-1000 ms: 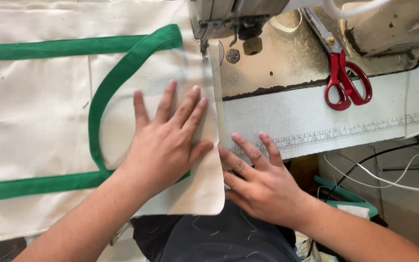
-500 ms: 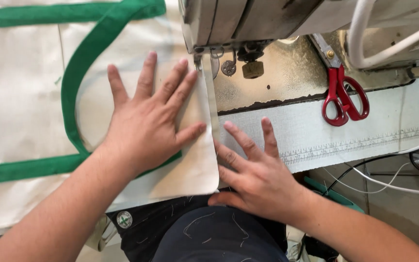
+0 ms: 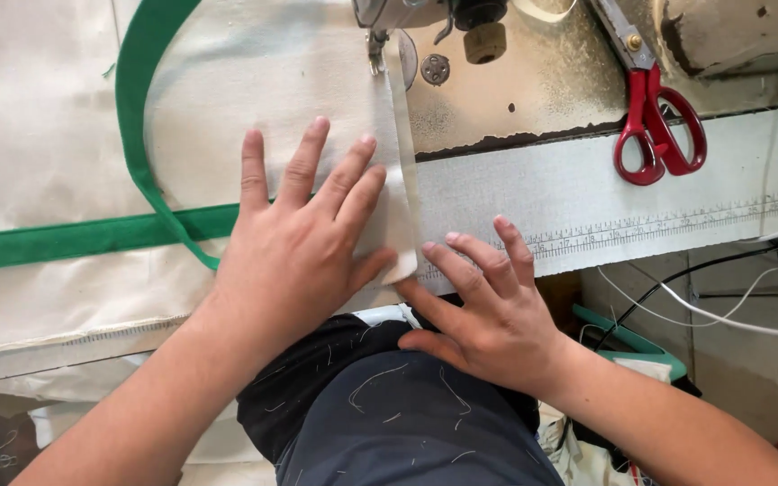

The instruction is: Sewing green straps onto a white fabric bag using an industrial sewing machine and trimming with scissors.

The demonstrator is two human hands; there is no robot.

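A sewing workshop: industrial sewing machine [image 3: 425,18], red scissors [image 3: 655,126], canvas [image 3: 254,90].

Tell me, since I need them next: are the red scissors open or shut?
Shut: the red scissors lie with handle loops touching, blades together.

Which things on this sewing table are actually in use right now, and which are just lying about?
In use:
- cream fabric panel with green strap, pressed flat by the left hand
- right hand at the fabric's folded edge
- sewing machine foot on that edge

Lying about:
- red-handled scissors, apart from both hands
- cables below the table edge
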